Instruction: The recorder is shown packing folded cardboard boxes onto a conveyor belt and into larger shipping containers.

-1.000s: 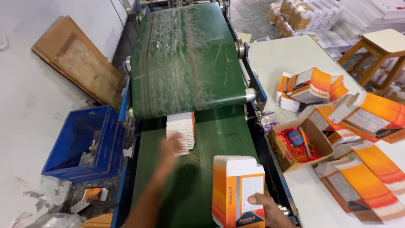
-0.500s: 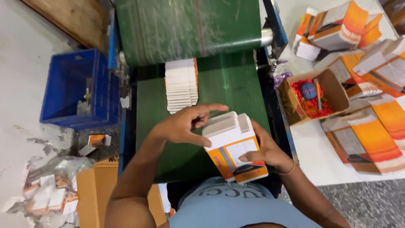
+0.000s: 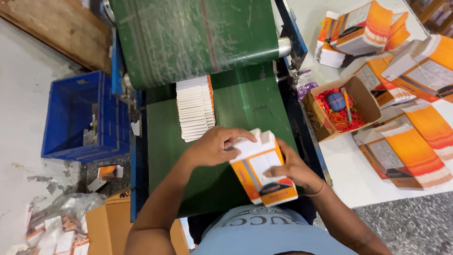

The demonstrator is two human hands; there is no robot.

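Orange-white carton [image 3: 264,172] held betw. both hands over green belt [image 3: 165,141]. Left hand [image 3: 214,146] curled on its top flaps; right hand [image 3: 292,170] cups the side. Long axis runs toward body. Card stack [image 3: 195,108] lies beyond left hand.

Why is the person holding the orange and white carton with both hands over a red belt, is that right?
Not quite. The belt is green, not red, as the head view shows. The rest holds: the left hand and the right hand both hold the orange and white carton over it.
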